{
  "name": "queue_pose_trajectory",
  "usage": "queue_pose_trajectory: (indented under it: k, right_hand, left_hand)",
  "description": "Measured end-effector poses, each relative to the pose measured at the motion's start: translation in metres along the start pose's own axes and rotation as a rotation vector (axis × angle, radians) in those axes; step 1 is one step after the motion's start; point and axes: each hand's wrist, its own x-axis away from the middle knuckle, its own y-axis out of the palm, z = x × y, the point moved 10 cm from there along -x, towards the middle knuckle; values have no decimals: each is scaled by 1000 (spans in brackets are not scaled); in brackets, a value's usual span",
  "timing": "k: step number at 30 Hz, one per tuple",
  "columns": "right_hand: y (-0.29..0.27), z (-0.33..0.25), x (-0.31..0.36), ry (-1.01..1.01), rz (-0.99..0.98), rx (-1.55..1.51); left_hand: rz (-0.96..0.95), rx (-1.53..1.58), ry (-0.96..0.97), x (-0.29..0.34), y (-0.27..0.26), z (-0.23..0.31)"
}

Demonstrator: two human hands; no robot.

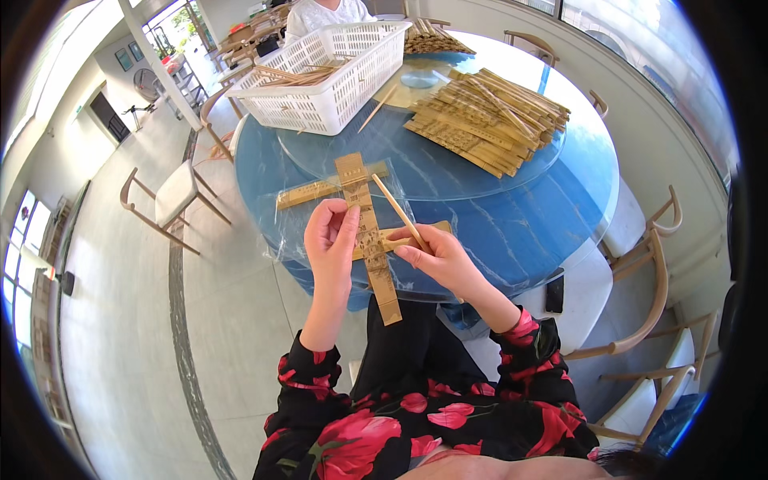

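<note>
Gold-brown and printed, the long strip (pixel 366 212) slants in front of you, its lower end reaching past the near edge of the blue worktop (pixel 512 228) above your lap. Your left hand (pixel 330 240) pinches it along one side; a loosened thumb could let it slip off that edge. Your right hand (pixel 436 254) grips a pale wooden stick (pixel 400 210) just beside it; pressed in at a slant, the tip might crease or tear the strip. Behind your hands lie a crossing strip (pixel 445 227) and another gold strip (pixel 306 194), with clear film around them that could snag a finger. Farther off, a loose stick (pixel 378 108) might roll if the white basket (pixel 336 98) were bumped, and the stacked strips (pixel 488 120) beside it could slide apart if knocked.
</note>
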Motion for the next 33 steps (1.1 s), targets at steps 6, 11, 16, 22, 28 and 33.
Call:
queue_pose_trajectory:
  k: [6, 11, 16, 22, 28, 33]
  right_hand:
    - [8, 19, -13, 246, -31, 6]
    - [-45, 19, -37, -6, 138, 305]
    - [-55, -14, -37, -32, 208, 816]
    - [-56, 1, -20, -52, 136, 875]
    - [-37, 23, 0, 33, 7, 832]
    - [-37, 30, -3, -7, 32, 815]
  left_hand:
    - [306, 256, -12, -35, -49, -45]
    - [436, 56, 22, -48, -92, -90]
    - [412, -1086, 441, -21, -60, -36]
    - [-598, -806, 317, 9, 24, -42]
    - [-739, -836, 226, 9, 37, -60]
    - [-717, -813, 232, 2, 37, -63]
